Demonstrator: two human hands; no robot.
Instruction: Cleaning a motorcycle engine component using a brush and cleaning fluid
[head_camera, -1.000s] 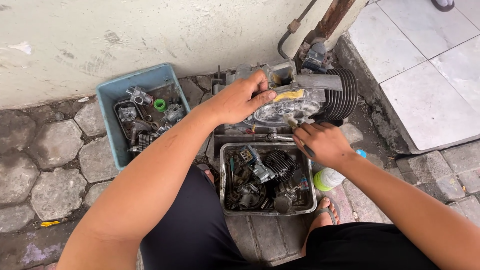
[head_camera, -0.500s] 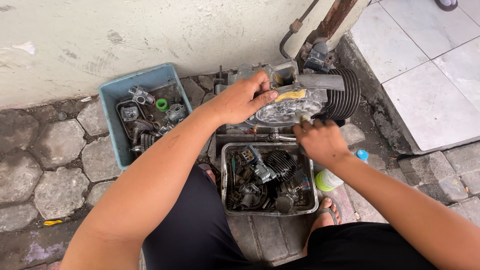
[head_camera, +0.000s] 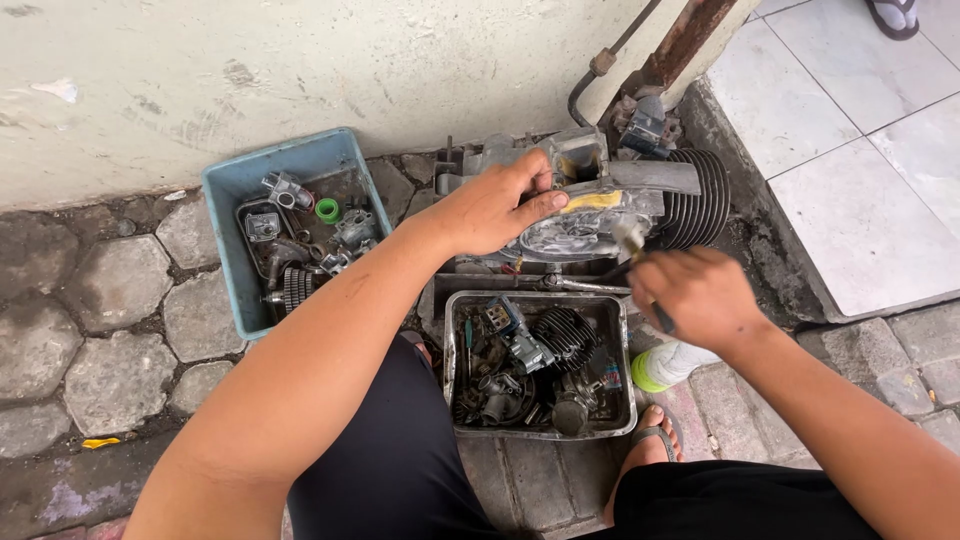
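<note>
Two of our hands work on a grey cast-metal engine block (head_camera: 590, 215) with ribbed cooling fins, lying on the paving at twelve o'clock. Our left hand (head_camera: 490, 205) presses flat on its casing, fingers together. Our right hand (head_camera: 700, 295), at three o'clock, has fingers clamped on a thin tool (head_camera: 640, 262). Nearer us sits a dented steel tray (head_camera: 452, 345) of greasy parts; at ten o'clock, a blue plastic tub (head_camera: 225, 230).
</note>
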